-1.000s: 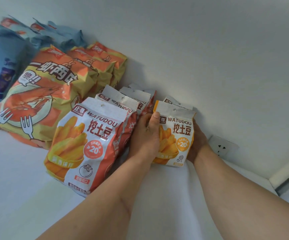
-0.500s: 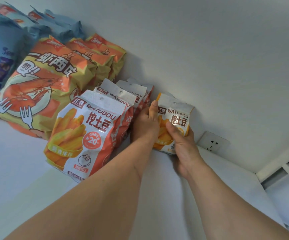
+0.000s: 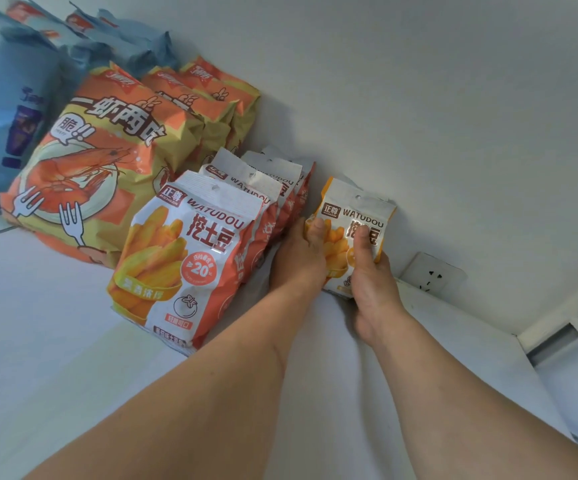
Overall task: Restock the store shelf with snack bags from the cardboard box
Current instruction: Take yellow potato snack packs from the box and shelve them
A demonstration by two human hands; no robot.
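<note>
we hold the yellow snack bag (image 3: 357,216) upright on the shelf (image 3: 73,341), left hand (image 3: 299,261) gripping its left edge, right hand (image 3: 370,271) pinching its front. let go unevenly and it may topple sideways into the orange bags (image 3: 190,258) left of our grip, or slump against the wall (image 3: 454,116) behind.

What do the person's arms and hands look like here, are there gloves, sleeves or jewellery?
Both are bare. The left hand and right hand wear no gloves, and no ring, watch or bracelet shows. No sleeve is in view on either forearm up to the picture's edge.
</note>
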